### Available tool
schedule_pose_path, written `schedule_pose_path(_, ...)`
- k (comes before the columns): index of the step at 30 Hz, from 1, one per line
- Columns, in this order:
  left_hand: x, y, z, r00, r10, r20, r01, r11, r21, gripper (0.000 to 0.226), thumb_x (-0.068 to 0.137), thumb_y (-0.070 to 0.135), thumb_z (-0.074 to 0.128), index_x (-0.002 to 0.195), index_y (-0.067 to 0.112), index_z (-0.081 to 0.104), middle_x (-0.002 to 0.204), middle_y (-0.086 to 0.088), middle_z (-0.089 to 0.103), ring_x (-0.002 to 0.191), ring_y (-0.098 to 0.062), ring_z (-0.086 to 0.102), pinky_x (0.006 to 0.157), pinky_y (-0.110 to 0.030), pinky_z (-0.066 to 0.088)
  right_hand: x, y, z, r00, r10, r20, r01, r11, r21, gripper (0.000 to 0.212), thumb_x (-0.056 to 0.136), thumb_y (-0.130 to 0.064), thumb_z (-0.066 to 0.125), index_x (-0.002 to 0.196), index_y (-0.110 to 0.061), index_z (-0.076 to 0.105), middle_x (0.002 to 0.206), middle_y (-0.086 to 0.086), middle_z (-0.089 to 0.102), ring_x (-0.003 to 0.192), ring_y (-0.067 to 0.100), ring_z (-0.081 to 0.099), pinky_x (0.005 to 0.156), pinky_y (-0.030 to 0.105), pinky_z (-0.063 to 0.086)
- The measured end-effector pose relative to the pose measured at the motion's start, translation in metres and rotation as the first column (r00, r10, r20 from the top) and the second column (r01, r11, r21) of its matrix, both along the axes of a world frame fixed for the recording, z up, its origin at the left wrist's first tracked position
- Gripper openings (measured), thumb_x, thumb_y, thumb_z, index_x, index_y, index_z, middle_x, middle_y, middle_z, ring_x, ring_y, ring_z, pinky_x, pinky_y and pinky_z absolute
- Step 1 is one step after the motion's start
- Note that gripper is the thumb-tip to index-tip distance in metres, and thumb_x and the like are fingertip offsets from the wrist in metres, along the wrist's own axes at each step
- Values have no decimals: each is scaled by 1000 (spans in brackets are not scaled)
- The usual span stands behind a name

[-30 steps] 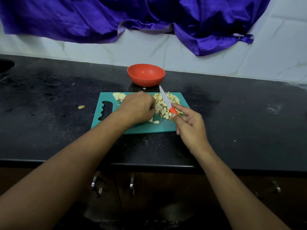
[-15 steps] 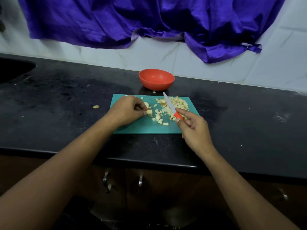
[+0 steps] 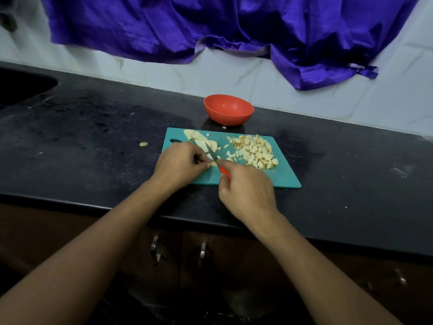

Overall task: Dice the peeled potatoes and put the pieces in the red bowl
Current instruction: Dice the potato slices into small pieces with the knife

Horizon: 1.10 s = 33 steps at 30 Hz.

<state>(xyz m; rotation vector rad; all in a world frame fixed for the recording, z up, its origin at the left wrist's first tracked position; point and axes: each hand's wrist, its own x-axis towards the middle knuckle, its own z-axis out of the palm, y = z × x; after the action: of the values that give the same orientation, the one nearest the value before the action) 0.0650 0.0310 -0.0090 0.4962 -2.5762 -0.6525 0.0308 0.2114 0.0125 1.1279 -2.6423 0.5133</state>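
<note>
A teal cutting board (image 3: 276,177) lies on the black counter. On its right part sits a heap of diced potato (image 3: 254,151); several potato slices (image 3: 199,139) lie at its far left. My left hand (image 3: 180,164) pinches a small potato strip (image 3: 213,163) against the board. My right hand (image 3: 246,188) grips the red handle of a small knife (image 3: 212,154), whose blade slants over that strip. The red bowl (image 3: 228,110) stands just behind the board and looks empty.
A stray potato bit (image 3: 143,144) lies on the counter (image 3: 351,184) left of the board, and a tiny one (image 3: 224,128) below the bowl. A dark sink (image 3: 21,87) is at far left. Purple cloth (image 3: 234,26) hangs on the tiled wall. Cabinet handles (image 3: 154,247) sit below the counter edge.
My left hand took a potato strip toward the board's near left part, uncovering the slices at the far left. The knife hand swung left, so the blade now lies over the strip.
</note>
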Motion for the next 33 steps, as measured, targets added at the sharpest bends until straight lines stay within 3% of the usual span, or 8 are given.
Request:
schedule_pose_path(5, 1, 2, 1, 1000, 9, 2, -9, 1000, -5, 3, 86, 35, 78, 85, 32, 78, 77, 18, 70, 74, -3, 63, 64, -28, 51, 6, 4, -4, 998, 20, -67, -13, 994, 105, 47, 104, -32, 43, 151, -34, 46, 75, -5, 55, 73, 18, 58, 62, 35, 43)
schedule_pose_path(11, 2, 3, 4, 1000, 8, 1, -8, 1000, -1, 6, 86, 38, 78, 83, 32, 78, 76, 20, 70, 76, -2, 64, 62, -24, 48, -1, 20, -1, 996, 77, -49, -69, 986, 148, 45, 104, -34, 44, 149, -37, 48, 79, -7, 60, 71, 12, 54, 64, 35, 49)
schedule_pose_path(14, 2, 1, 3, 999, 30, -17, -29, 999, 36, 10, 84, 40, 81, 81, 31, 78, 80, 18, 73, 79, -3, 65, 71, -30, 55, -9, 26, 6, 998, 48, 48, -54, 989, 138, 43, 103, -37, 49, 145, -43, 52, 81, -14, 57, 62, 6, 47, 58, 28, 38)
schedule_pose_path(17, 1, 0, 1, 999, 37, -16, -35, 997, 71, 12, 83, 41, 83, 80, 30, 79, 80, 19, 73, 79, -1, 65, 74, -29, 56, -23, 32, 15, 984, 11, 179, -13, 1000, 15, 39, 101, -35, 55, 137, -48, 58, 90, -11, 70, 59, 10, 57, 52, 31, 43)
schedule_pose_path(21, 1, 1, 3, 999, 32, -16, -31, 998, 61, 8, 85, 38, 81, 84, 30, 80, 84, 18, 75, 81, -1, 65, 75, -28, 56, -34, 38, 11, 972, 8, 234, 34, 984, -175, 38, 99, -34, 60, 135, -47, 62, 92, -8, 74, 63, 15, 63, 60, 42, 56)
schedule_pose_path(24, 1, 4, 5, 999, 36, -11, -36, 999, 19, 8, 87, 37, 80, 92, 31, 81, 90, 17, 76, 85, -2, 66, 79, -28, 56, -33, 39, -2, 972, 56, 228, -17, 985, -171, 40, 99, -33, 59, 137, -47, 60, 95, -17, 71, 52, 11, 55, 51, 34, 50)
schedule_pose_path(27, 0, 1, 3, 998, 34, -49, -31, 998, 63, 17, 91, 31, 75, 107, 30, 80, 106, 15, 77, 99, -4, 67, 90, -27, 55, -35, 43, -11, 970, 82, 229, -30, 974, -223, 40, 100, -32, 59, 138, -46, 60, 75, -10, 70, 47, 11, 49, 45, 27, 38)
schedule_pose_path(33, 1, -6, -3, 961, 148, -233, -93, 968, 231, 22, 93, 10, 65, 103, 27, 76, 94, 10, 70, 73, -4, 63, 79, -27, 53, -23, 42, -7, 977, 197, 79, -200, 979, 30, 41, 103, -41, 51, 144, -47, 53, 68, -13, 56, 57, 7, 48, 52, 21, 28)
